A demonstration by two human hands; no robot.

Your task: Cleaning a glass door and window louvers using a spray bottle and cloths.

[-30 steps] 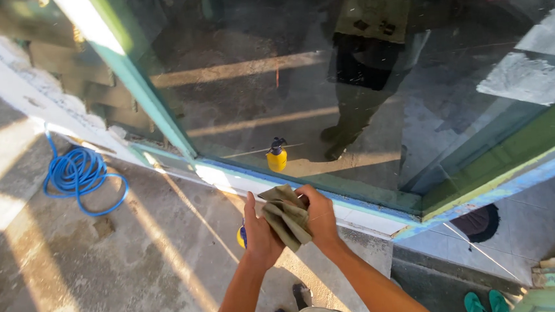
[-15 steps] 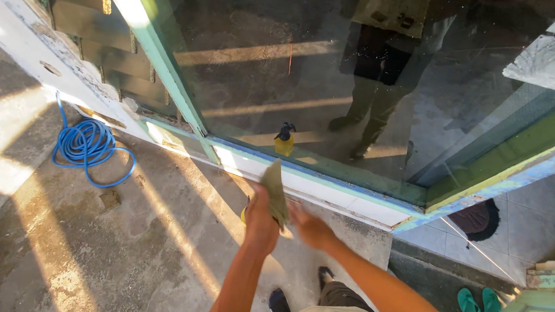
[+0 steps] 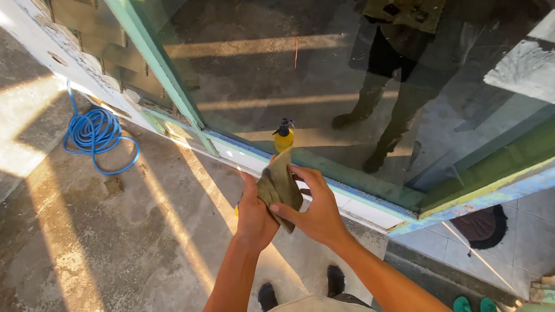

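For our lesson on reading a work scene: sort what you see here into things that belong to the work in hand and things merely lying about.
In use:
- olive cloth, gripped by the left hand and right hand
- glass pane just ahead of them
- yellow spray bottle, mostly hidden behind the left hand; its reflection shows in the glass

Lying about:
- coiled blue hose
- green sandals
- dark doormat
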